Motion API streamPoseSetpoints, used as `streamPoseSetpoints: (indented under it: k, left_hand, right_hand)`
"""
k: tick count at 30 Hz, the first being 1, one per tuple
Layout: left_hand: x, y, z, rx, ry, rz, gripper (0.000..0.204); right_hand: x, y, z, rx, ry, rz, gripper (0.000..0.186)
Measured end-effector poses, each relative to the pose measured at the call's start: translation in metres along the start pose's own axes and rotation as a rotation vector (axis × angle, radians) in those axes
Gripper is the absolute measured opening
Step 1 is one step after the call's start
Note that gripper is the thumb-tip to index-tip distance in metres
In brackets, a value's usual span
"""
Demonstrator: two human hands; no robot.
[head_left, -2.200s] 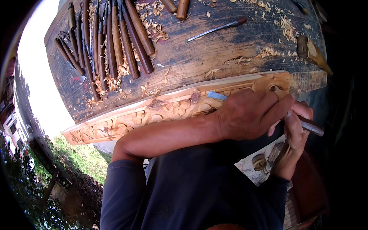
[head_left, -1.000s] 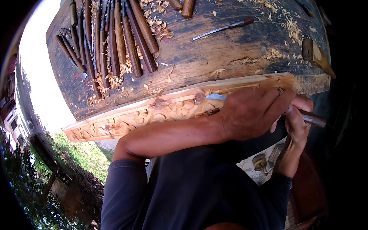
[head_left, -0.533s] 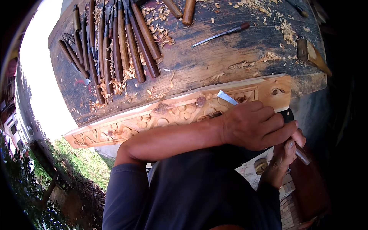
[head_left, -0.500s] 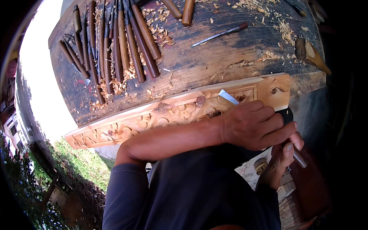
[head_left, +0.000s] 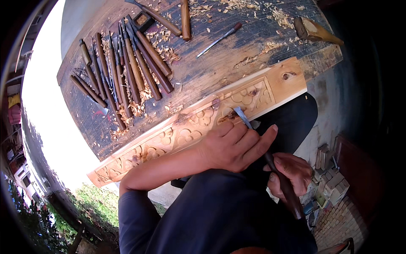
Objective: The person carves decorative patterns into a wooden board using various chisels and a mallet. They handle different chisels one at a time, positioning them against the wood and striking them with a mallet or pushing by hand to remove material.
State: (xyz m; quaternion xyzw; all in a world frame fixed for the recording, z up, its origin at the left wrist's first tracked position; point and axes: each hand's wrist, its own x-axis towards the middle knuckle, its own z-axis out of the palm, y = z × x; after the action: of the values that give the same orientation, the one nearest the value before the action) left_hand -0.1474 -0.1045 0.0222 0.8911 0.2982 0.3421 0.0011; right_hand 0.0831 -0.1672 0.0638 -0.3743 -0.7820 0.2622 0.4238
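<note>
A long pale wooden board [head_left: 292, 78], carved with flower-like relief, lies along the near edge of the workbench. My left hand [head_left: 234, 146] rests over the board's near edge, fingers curled around the shank of a chisel [head_left: 287, 186]; one finger sticks out to the right. Beyond the knuckles, the flat metal blade shows with its tip over the carving, close to a dark knot. Whether the edge touches the wood I cannot tell. My right hand [head_left: 294, 171] grips the dark wooden handle lower down, near my lap. The middle of the chisel is hidden behind my left hand.
Many carving tools [head_left: 133, 80] with wooden handles lie in a row on the workbench [head_left: 211, 70], among curled shavings. A thin tool [head_left: 220, 40] lies farther right, and a wooden mallet [head_left: 317, 31] at the far right. Wood blocks [head_left: 332, 186] are stacked low at the right.
My left hand has moved left along the board, the blade with it. The chisel handle and my right hand now show more fully, nearer my lap. The view has also turned slightly.
</note>
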Motion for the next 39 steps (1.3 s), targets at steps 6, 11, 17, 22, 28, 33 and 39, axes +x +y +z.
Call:
streamPoseSetpoints:
  k: [6,11,17,22,28,33,39]
  left_hand:
    - [-0.028,-0.021,-0.005,0.027,-0.083,0.064,0.032]
    - [-0.030,-0.031,0.008,-0.025,0.019,0.025,0.031]
    - [-0.035,-0.033,0.004,-0.077,-0.035,-0.012,0.027]
    - [-0.036,-0.033,0.006,-0.086,-0.032,-0.023,0.027]
    - [-0.036,-0.033,0.007,-0.093,-0.048,-0.045,0.027]
    - [-0.036,-0.032,0.007,-0.111,-0.040,-0.058,0.027]
    - [-0.035,-0.033,0.005,-0.118,-0.046,-0.059,0.026]
  right_hand:
    - [0.004,-0.017,0.021,-0.044,-0.134,0.090,0.045]
    - [0.010,-0.017,0.033,-0.135,-0.115,0.080,0.041]
    - [0.020,-0.017,0.037,-0.187,-0.145,0.074,0.035]
    - [0.016,-0.017,0.037,-0.178,-0.147,0.091,0.049]
    - [0.020,-0.013,0.040,-0.151,-0.102,0.118,0.035]
    - [0.016,-0.011,0.045,-0.170,-0.059,0.085,0.036]
    - [0.020,-0.012,0.042,-0.187,-0.106,0.084,0.034]
